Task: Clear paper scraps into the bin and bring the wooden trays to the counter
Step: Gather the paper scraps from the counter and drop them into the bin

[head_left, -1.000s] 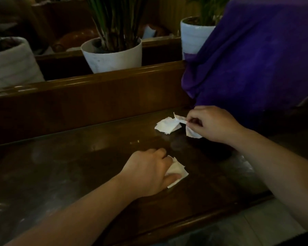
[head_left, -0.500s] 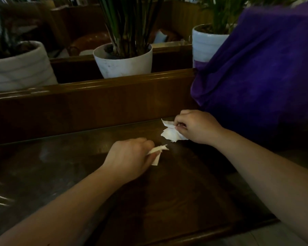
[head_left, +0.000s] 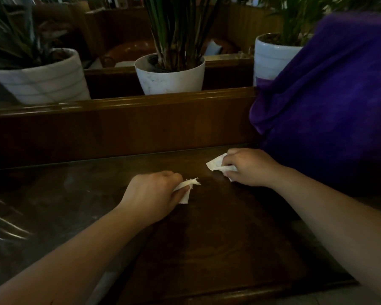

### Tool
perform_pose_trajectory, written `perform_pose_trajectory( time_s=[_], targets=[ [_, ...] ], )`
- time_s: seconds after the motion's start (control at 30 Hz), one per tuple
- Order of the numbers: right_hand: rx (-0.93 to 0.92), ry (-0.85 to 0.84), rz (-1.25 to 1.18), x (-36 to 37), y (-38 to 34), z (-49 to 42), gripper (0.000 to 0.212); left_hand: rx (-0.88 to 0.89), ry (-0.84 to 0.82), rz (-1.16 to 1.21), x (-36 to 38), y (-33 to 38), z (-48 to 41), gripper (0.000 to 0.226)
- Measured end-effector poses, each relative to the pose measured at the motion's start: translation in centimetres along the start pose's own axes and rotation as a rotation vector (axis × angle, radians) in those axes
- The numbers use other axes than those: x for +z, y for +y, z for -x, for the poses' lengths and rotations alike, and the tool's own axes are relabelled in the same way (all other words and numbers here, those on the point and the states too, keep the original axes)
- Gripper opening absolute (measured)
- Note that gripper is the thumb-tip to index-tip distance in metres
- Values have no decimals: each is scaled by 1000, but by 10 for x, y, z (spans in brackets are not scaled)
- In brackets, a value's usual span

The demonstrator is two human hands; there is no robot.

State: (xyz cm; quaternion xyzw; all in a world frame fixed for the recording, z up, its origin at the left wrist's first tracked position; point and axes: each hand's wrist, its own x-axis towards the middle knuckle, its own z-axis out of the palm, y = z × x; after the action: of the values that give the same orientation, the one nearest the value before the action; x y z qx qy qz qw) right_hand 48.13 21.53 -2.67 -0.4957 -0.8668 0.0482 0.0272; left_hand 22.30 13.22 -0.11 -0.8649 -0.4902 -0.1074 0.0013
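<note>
My left hand [head_left: 154, 192] is closed around a white paper scrap [head_left: 186, 188] whose torn ends stick out to the right, just above the dark wooden table [head_left: 218, 249]. My right hand [head_left: 249, 167] grips a bunch of white paper scraps [head_left: 216, 165] at the table's far right, close to the purple cloth. No loose scraps show on the tabletop. No wooden tray or bin is in view.
A raised wooden ledge [head_left: 119, 119] runs along the table's far side. Behind it stand three white plant pots [head_left: 172, 78] with tall green plants. A large purple cloth [head_left: 328, 95] drapes over something at the right, touching the table's far corner.
Both hands gathered the scraps off the table and closed on them. My left hand lifted its scrap and moved up toward the right hand, which picked up the pile beside it.
</note>
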Motion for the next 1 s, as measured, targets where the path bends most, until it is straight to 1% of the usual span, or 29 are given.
perform_pose_trajectory(
  time_s=[0.27, 0.5, 0.63, 0.73, 0.87, 1.0],
  targets=[
    [64, 222, -111, -11, 3, 24, 11, 19, -4, -9, -5, 4, -2, 28],
    [155, 377, -164, -36, -9, 53, 6, 126, 51, 31, -8, 4, 9, 36],
    [191, 451, -181, -40, -38, 79, 6, 172, 55, 56, -10, -4, 20, 42],
    [240, 478, -216, -37, -70, 106, 5, 243, 68, 88, -11, -9, 29, 39],
    [388, 488, -202, -25, -117, 150, 7, 397, 65, 126, -11, -5, 38, 35],
    [540, 470, -141, -5, -158, 204, 6, 545, 78, 149, -4, 20, 43, 40]
  ],
)
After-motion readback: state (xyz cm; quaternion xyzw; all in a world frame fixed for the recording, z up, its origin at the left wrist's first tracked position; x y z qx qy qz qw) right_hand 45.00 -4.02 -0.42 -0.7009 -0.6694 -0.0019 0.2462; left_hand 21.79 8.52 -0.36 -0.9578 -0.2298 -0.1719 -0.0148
